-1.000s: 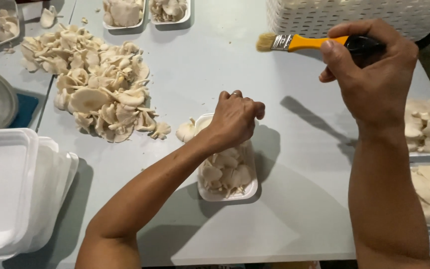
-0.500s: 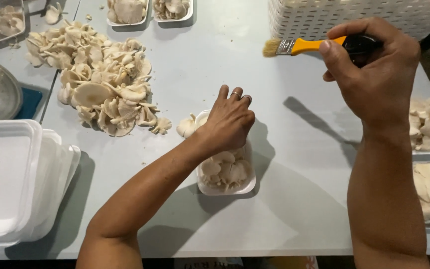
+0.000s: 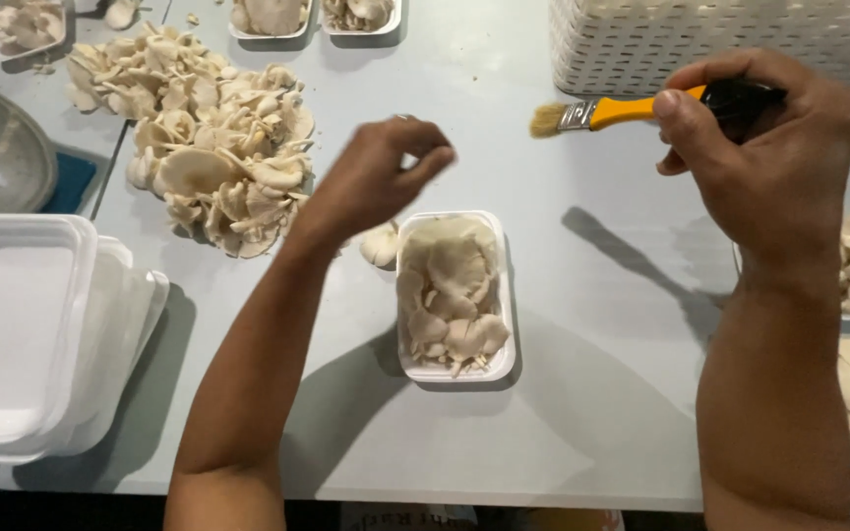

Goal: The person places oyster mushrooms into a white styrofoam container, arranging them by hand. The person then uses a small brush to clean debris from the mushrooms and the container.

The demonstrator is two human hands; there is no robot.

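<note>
At the middle of the pale grey tabletop [image 3: 582, 413], a white rectangular foam tray of oyster mushrooms [image 3: 455, 295] is now left uncovered: the left hand [image 3: 371, 182], which pressed on it a moment ago, is lifted toward ten o'clock, its grip loosely curled and empty. At two o'clock, a yellow-handled bristle brush [image 3: 607, 111] is pinched by the right hand [image 3: 759, 157]. The tray's filling appears settled.

1. A white rectangular foam tray filled with oyster mushrooms [image 3: 455, 295] lies mid-table.
2. A stack of empty white foam trays [image 3: 27, 334] sits at the left edge.
3. Three smaller filled white trays line the far edge: one far left [image 3: 24, 25], two side by side further right [image 3: 270, 20] [image 3: 361, 15].
</note>
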